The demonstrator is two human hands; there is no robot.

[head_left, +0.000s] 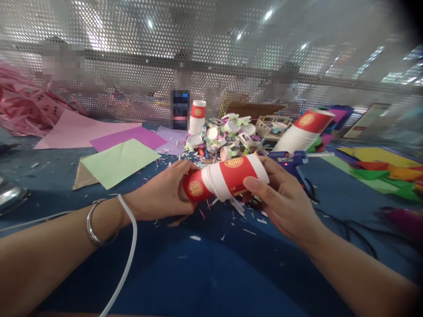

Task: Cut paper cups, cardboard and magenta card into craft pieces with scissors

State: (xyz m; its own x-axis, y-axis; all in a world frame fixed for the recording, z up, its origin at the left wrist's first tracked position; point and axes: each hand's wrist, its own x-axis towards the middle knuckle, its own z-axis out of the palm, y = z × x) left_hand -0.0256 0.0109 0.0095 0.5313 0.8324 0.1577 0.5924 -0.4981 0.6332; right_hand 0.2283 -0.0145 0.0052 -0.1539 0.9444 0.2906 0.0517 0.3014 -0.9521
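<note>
My left hand (165, 191) wraps round the left one of two red and white paper cups (198, 187), which bears a gold emblem. My right hand (284, 198) grips the other paper cup (239, 172) near its white end, thumb in front. Both cups lie sideways in the air above the blue table, their wide white rims close together at the middle. Whether the rims touch or one sits inside the other, I cannot tell. Behind my right hand lies a blue glue gun (292, 158) with a small red light.
Paper scraps and a heap of cut cup pieces (228, 132) lie beyond the cups. An upright cup stack (197, 116) and a tilted cup stack (302, 130) flank it. Coloured sheets (122, 163) lie left, folded coloured paper (380, 171) right. A black cable (346, 226) trails right; a white cord (132, 237) crosses my left wrist.
</note>
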